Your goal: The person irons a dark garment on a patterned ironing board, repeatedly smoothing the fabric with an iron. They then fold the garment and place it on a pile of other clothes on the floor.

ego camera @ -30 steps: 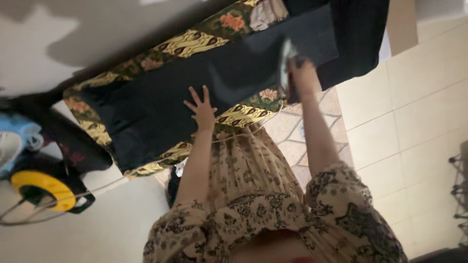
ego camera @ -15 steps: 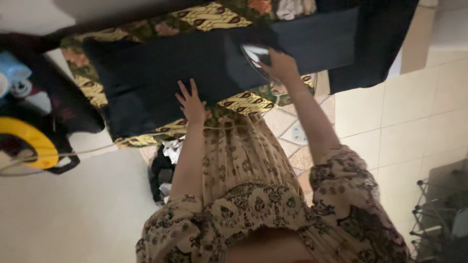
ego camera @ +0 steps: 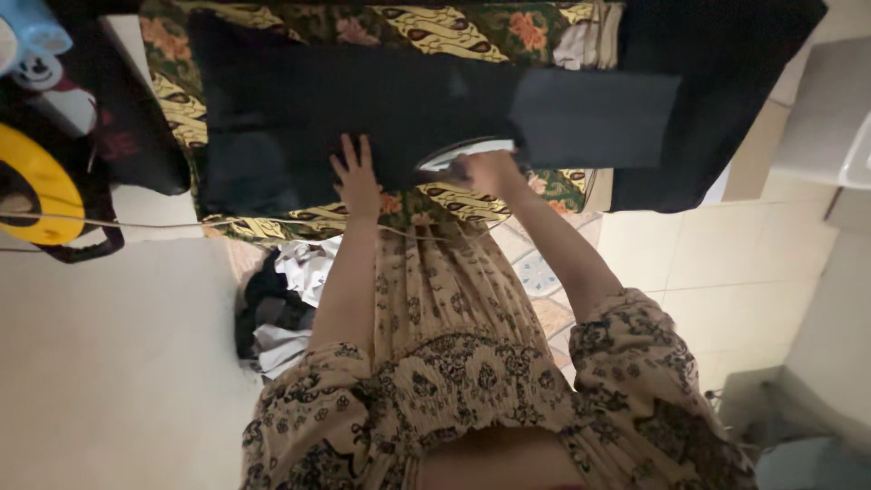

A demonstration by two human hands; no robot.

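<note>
A black garment (ego camera: 363, 100) lies spread over a board covered in green and yellow patterned cloth (ego camera: 435, 32). My left hand (ego camera: 356, 172) rests flat on the garment's near edge with its fingers apart. My right hand (ego camera: 488, 171) grips the handle of a clothes iron (ego camera: 458, 152), whose shiny plate presses on the black fabric just right of my left hand. My patterned sleeves and dress fill the bottom of the view.
A pile of crumpled clothes (ego camera: 281, 304) lies on the floor under the board. A yellow and black object (ego camera: 36, 191) and a dark bag (ego camera: 136, 136) sit at the left. A thin cord (ego camera: 136, 223) runs across the left. Pale tiled floor (ego camera: 726, 272) spreads to the right.
My right hand has slid the iron leftwards and nearer along the black garment, ending close to my left hand. The view has tilted, showing more of the board.
</note>
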